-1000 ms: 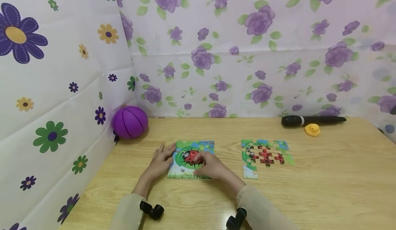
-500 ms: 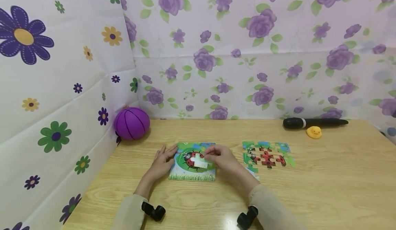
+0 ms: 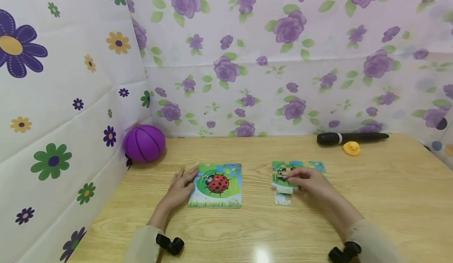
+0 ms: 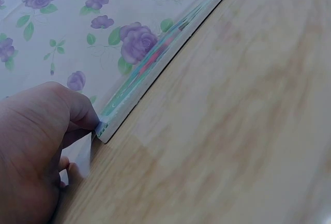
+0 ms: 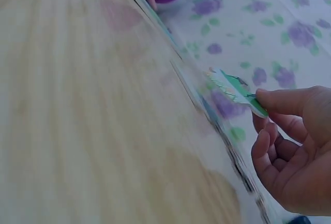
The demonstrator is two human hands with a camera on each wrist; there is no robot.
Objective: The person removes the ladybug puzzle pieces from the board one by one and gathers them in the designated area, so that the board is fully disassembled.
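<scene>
My left hand (image 3: pixel 180 187) lies at the left edge of a ladybug picture board (image 3: pixel 216 200), fingers extended on the tabletop. In the left wrist view, that hand's fingertips touch the board's near corner. My right hand (image 3: pixel 312 182) pinches a jigsaw piece (image 5: pixel 230 85) between thumb and forefinger, with the other fingers curled loosely. The piece is green and whitish, with a grass-like print. It hangs close over a partly laid ladybug jigsaw (image 3: pixel 282 201) to the right of the board. The hand covers much of that jigsaw's middle and right side.
A purple ball (image 3: pixel 144 143) sits at the back left, against the flowered cloth. At the back right lie a black pen-shaped object (image 3: pixel 354 138) and a yellow toy duck (image 3: pixel 351 148). Flowered cloths (image 3: pixel 226 94) stand along the table's (image 3: pixel 219 235) back and left.
My right hand has moved right, from the picture board to the jigsaw, carrying the piece. The board's ladybug is now uncovered. My left hand stays at the board's edge.
</scene>
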